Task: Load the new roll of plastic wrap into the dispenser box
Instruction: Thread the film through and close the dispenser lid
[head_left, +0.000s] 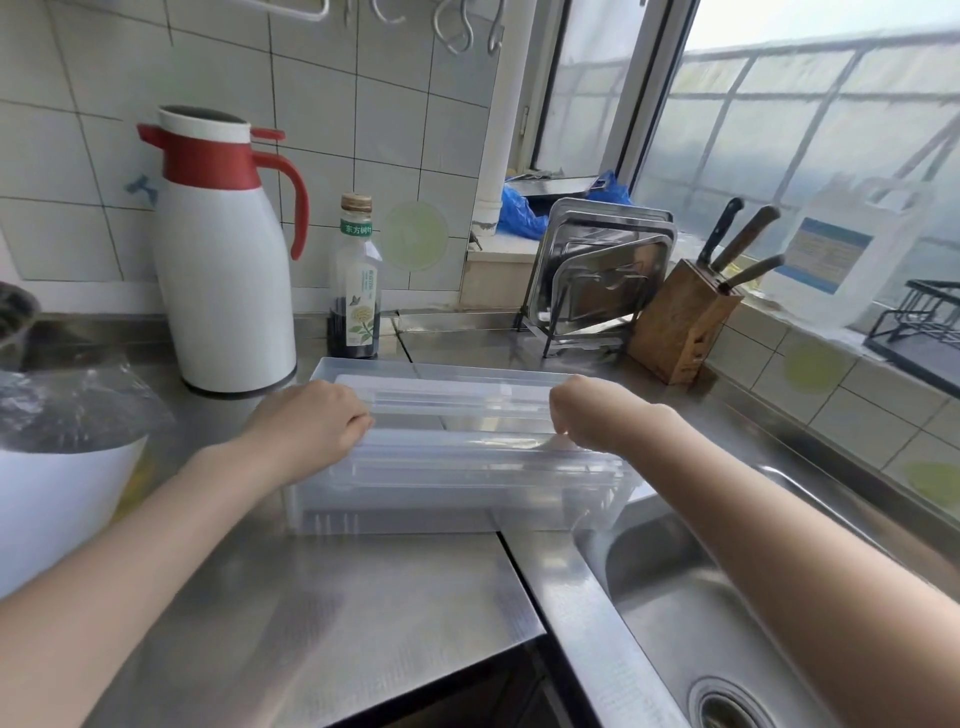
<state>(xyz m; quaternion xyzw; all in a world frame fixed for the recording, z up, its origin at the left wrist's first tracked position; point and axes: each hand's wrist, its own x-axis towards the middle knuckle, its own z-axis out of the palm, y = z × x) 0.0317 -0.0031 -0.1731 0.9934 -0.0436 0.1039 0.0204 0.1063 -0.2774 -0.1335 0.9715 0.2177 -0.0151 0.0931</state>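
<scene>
Head view looks down on a steel counter (322, 597) where both bare hands rest on a clear plastic dispenser box (452, 483). Left hand (317, 421) sits curled over the box's left end, knuckles up, fingers folded down onto the top edge. Right hand (592, 415) is curled the same way over the right end, fingertips pinched down against the clear material; whether it grips the roll, a loose film edge or just the box rim I cannot tell. Between the two hands lies the opening of the box, with its transparent lid (441, 387) tipped back beyond the knuckles. Something glossy and see-through stretches between the hands inside the box, probably the plastic wrap roll (488, 444), though clear on clear makes its outline uncertain. Beyond the left hand stands a white thermos jug with a red collar and handle (223, 270), and beside it, farther toward the middle, a dark bottle with a green label (356, 291). Out past the left forearm a white bowl covered in film (62, 467) sits near the frame edge. Beyond the right hand a rack of steel trays (602, 275) leans against the wall, with a wooden knife block (680, 322) just beside it. Under the right forearm the sink (691, 613) opens, its near-left corner just beside the box's right end.
</scene>
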